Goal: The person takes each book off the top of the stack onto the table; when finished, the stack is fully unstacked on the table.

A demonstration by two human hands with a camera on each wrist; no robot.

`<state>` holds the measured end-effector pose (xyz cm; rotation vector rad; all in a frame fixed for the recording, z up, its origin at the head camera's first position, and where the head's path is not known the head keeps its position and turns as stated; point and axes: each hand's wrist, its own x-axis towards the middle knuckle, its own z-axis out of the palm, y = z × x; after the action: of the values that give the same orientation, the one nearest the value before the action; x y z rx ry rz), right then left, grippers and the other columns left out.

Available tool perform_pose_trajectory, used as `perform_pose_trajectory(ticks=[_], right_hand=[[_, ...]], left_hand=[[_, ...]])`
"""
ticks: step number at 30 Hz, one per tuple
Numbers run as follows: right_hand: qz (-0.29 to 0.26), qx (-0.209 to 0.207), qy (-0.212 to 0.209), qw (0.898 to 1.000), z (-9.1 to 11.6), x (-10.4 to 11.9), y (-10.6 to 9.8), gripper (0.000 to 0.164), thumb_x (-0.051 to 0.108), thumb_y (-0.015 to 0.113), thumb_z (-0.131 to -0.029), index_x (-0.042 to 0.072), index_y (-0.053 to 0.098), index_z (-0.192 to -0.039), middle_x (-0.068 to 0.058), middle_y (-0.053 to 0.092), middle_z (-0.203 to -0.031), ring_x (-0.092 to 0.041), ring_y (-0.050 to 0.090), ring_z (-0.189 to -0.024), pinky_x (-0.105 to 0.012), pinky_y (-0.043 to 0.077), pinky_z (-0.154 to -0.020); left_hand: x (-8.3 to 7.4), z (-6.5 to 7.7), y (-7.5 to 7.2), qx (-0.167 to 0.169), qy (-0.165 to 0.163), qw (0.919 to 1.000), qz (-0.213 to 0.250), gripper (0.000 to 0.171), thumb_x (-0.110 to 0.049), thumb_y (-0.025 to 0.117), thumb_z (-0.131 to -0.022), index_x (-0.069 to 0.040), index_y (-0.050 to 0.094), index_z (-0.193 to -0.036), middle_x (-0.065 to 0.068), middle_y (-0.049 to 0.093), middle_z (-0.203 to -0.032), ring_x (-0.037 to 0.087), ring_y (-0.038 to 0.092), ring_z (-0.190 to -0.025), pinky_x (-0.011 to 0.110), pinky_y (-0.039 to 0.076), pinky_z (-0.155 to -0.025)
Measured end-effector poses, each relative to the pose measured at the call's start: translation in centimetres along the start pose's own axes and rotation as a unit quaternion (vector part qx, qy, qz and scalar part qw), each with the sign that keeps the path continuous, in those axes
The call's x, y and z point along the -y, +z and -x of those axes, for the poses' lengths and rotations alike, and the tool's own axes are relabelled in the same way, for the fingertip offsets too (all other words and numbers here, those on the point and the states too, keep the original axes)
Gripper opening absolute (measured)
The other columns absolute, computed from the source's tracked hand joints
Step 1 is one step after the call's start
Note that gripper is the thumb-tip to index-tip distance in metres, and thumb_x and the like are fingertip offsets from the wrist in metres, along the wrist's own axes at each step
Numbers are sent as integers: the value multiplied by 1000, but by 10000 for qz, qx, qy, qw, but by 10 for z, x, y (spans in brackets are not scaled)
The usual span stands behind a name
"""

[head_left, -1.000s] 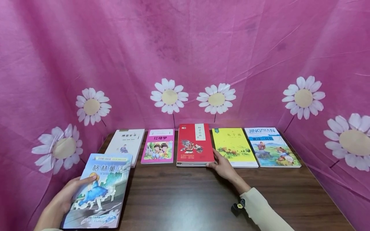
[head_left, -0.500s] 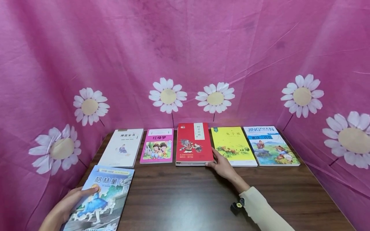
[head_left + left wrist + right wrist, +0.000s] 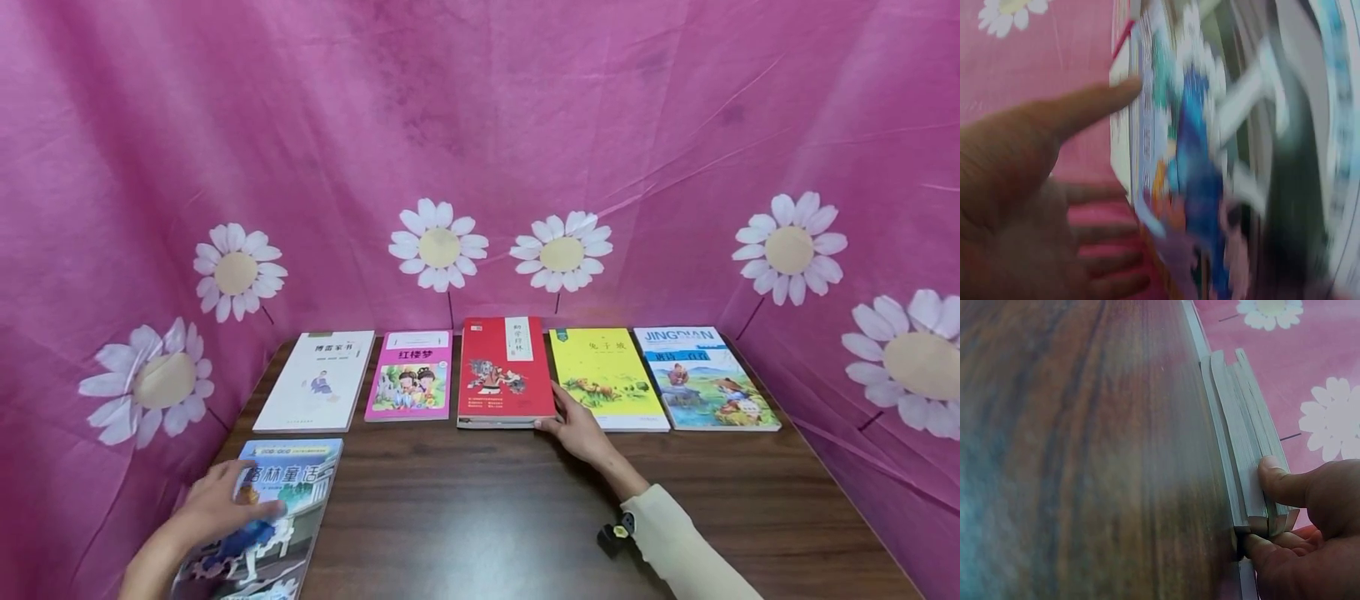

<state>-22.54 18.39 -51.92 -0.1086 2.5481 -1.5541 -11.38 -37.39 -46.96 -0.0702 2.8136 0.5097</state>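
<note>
A blue-covered storybook [image 3: 303,500] with a girl in a blue dress lies on the table at the front left. Over its left side hovers my left hand [image 3: 217,504], fingers spread and thumb apart; in the left wrist view the hand [image 3: 1029,206] holds nothing. At the back middle, a red book [image 3: 506,375] tops a small stack of books [image 3: 1244,437], whose page edges show in the right wrist view. My right hand [image 3: 577,429] grips the stack's near right corner, thumb [image 3: 1282,484] against the page edges and fingers at the side.
Left of the stack lie a white book [image 3: 315,383] and a pink book [image 3: 408,379]. To its right are a yellow book [image 3: 607,379] and a blue-and-white book [image 3: 705,379]. A pink curtain [image 3: 480,125] with printed daisies surrounds the dark wooden table [image 3: 465,508].
The blue storybook has come down and toward me, off the white book's corner. My left hand has let go of it and its fingers have spread. The right hand stays at the stack.
</note>
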Motion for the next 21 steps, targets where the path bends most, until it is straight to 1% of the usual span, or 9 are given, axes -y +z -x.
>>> perform_pose_trajectory(ticks=[2, 3, 4, 5, 9, 13, 17, 19, 21], right_hand=[[0, -13, 2, 10000, -1, 1, 0, 84, 10, 72, -102, 2, 22, -169, -25, 35, -170, -38, 40, -155, -46, 42, -121], [2, -14, -4, 10000, -1, 1, 0, 84, 9, 72, -102, 2, 22, -169, -25, 35, -170, -38, 40, -155, -46, 43, -121], [5, -16, -2, 10000, -1, 1, 0, 84, 10, 71, -102, 2, 22, -169, -25, 35, -170, -37, 40, -155, -46, 43, -121], [18, -17, 14, 10000, -1, 1, 1, 83, 10, 71, -102, 2, 22, -169, -25, 35, -170, -38, 40, -156, -47, 42, -121], [39, -16, 33, 10000, -1, 0, 1, 83, 11, 71, -102, 3, 23, -169, -25, 35, -170, -38, 40, -156, -49, 41, -122], [14, -34, 12, 10000, 1, 0, 0, 83, 10, 71, -102, 2, 23, -169, -25, 36, -170, -38, 40, -156, -49, 42, -122], [3, -80, 1, 10000, 1, 0, -1, 84, 9, 72, -101, 2, 23, -169, -24, 36, -170, -37, 40, -156, -48, 42, -122], [-13, -79, 5, 10000, 1, 0, -1, 84, 9, 72, -101, 2, 23, -169, -25, 36, -170, -38, 41, -155, -48, 41, -122], [12, -61, 2, 10000, 1, 0, -1, 84, 10, 72, -102, 2, 23, -169, -25, 36, -170, -38, 41, -155, -49, 41, -122]], left_hand=[[-8, -2, 6, 89, 326, 9994, 108, 102, -54, 83, -87, 15, 41, -150, 52, 25, -155, 76, 28, -137, 85, 36, -104], [-11, -3, 8, 146, 391, 9990, 144, 103, -53, 84, -87, 14, 40, -152, 52, 20, -158, 75, 25, -140, 86, 34, -105], [-14, -3, 10, 186, 411, 9988, 192, 104, -52, 85, -86, 13, 39, -153, 52, 16, -159, 75, 21, -141, 86, 33, -106], [-17, -2, 11, 257, 336, 9988, 251, 107, -52, 86, -85, 13, 36, -154, 52, 11, -161, 75, 16, -143, 86, 31, -108], [-22, -3, 11, 312, 220, 9990, 236, 111, -53, 85, -85, 14, 33, -156, 52, 7, -161, 74, 11, -145, 86, 29, -110], [-25, -4, 11, 308, 207, 9991, 209, 111, -53, 86, -85, 14, 33, -155, 53, 7, -160, 74, 9, -145, 87, 27, -110], [-26, -4, 9, 277, 275, 9991, 164, 107, -53, 84, -87, 16, 36, -153, 55, 10, -159, 75, 12, -144, 86, 29, -110], [-26, -5, 7, 173, 392, 9991, 75, 103, -52, 84, -88, 17, 39, -151, 56, 14, -157, 76, 17, -142, 85, 33, -109], [-26, -7, 5, 22, 566, 9984, -60, 97, -49, 83, -89, 18, 44, -146, 56, 23, -154, 76, 24, -141, 83, 36, -107]])
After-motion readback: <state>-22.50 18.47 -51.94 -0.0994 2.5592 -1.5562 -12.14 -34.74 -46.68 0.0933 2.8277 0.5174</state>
